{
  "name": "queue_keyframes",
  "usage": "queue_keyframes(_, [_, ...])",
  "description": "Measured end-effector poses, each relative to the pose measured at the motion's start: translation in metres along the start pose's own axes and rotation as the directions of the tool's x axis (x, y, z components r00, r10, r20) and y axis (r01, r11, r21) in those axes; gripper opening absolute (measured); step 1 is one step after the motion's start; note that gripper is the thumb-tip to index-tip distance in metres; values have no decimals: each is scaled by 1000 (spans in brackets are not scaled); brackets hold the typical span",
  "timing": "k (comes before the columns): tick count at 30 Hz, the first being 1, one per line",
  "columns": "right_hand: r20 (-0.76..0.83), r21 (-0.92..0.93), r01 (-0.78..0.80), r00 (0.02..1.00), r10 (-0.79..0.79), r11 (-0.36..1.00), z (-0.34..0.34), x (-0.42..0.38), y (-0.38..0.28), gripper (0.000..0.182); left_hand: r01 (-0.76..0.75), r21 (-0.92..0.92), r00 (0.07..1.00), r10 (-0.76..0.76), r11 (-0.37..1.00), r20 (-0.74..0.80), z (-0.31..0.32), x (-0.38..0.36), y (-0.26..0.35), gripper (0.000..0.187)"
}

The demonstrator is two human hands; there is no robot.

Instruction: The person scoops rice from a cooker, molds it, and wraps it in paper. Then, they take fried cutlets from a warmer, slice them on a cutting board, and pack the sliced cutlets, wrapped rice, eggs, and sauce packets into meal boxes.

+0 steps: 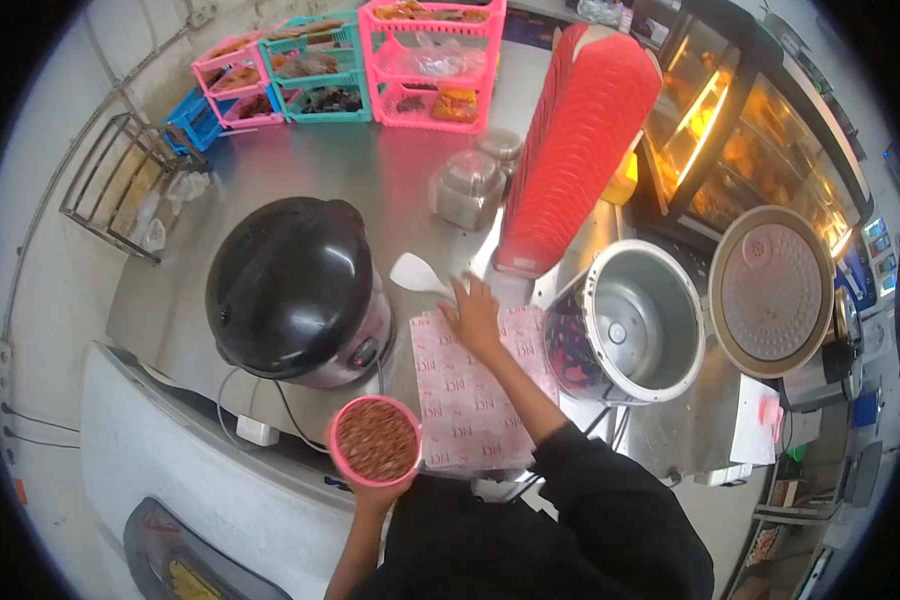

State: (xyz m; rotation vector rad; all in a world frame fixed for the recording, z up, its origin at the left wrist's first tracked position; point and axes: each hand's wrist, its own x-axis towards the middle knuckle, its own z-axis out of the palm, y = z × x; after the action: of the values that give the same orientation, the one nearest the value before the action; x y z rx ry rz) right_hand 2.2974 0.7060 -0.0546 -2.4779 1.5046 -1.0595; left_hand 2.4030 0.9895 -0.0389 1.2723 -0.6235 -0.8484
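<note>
My left hand (383, 492) holds a round pink container (336, 452) from below. Reddish-brown bits (376, 440) fill it. My right hand (473, 318) touches the handle end of a white rice paddle (416, 274) at the top edge of a stack of pink printed paper sheets (470, 400); its fingers look spread, and the tips reach over the handle. Left of the papers stands a rice cooker with a black lid (290, 285), closed. To their right, an open cooker with an empty metal pot (645, 322) is tilted toward the camera.
A tall stack of red items (585, 140) leans behind the papers, beside metal canisters (468, 188). Pink (433, 62) and teal baskets (315, 65) line the back. A round lid (773, 290) stands open at right, below a lit glass display case (745, 140). Cords hang at the front edge.
</note>
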Motion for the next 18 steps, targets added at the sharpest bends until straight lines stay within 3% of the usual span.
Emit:
queue_keyframes(1, [244,304,-202,961,128,931,-16,-19,-4,33,-96,82,994,91,992,54,11,8,-8,102])
queue_keyframes(2, [495,514,-440,853,164,737,-31,-53,-7,33,-170,123,981,156,978,118,29,16,-8,103])
queue_keyframes(3, [716,604,-653,697,48,457,-33,-93,2,39,-248,154,959,219,957,182,47,24,-8,105])
queue_keyframes(4, [844,523,-823,537,2,220,-50,-121,-5,49,-303,148,933,262,941,246,65,29,-7,111])
queue_keyframes(5, [899,438,-890,432,72,-128,-69,-152,-17,54,-296,144,935,255,944,245,72,29,-19,111])
queue_keyframes(6, [927,286,-832,366,-83,-475,-87,-160,-17,58,-211,111,933,166,971,319,78,30,-40,110])
queue_keyframes(7, [929,283,-835,360,-80,-471,-92,-170,-7,58,-123,84,917,81,989,391,87,31,-42,109])
queue_keyframes(8, [895,274,-699,437,-91,-660,-94,-177,2,58,-119,82,918,78,989,390,90,32,-42,109])
queue_keyframes(9, [855,238,-528,513,-83,-815,-95,-184,10,58,-324,341,853,116,882,509,91,36,-41,108])
queue_keyframes(10, [874,359,-603,485,30,-712,-105,-172,12,59,-519,533,774,103,668,624,92,35,-38,107])
queue_keyframes(11, [875,355,-602,483,28,-715,-104,-167,20,59,-517,537,775,99,667,624,90,32,-45,107])
queue_keyframes(14, [851,437,-549,509,130,-713,-86,-150,45,52,-366,780,921,75,508,383,84,30,-80,112])
queue_keyframes(15, [694,719,-651,657,295,-242,-80,-144,50,54,-363,785,922,73,503,380,81,30,-82,112])
queue_keyframes(16, [474,767,-563,820,320,308,-77,-137,51,59,-324,834,930,-12,446,368,78,32,-81,114])
queue_keyframes(17, [475,769,-562,821,318,305,-74,-132,50,59,-288,876,932,-95,386,349,76,36,-81,116])
queue_keyframes(18, [356,603,-371,917,179,706,-74,-126,43,65,-286,877,933,-96,385,347,75,43,-76,116])
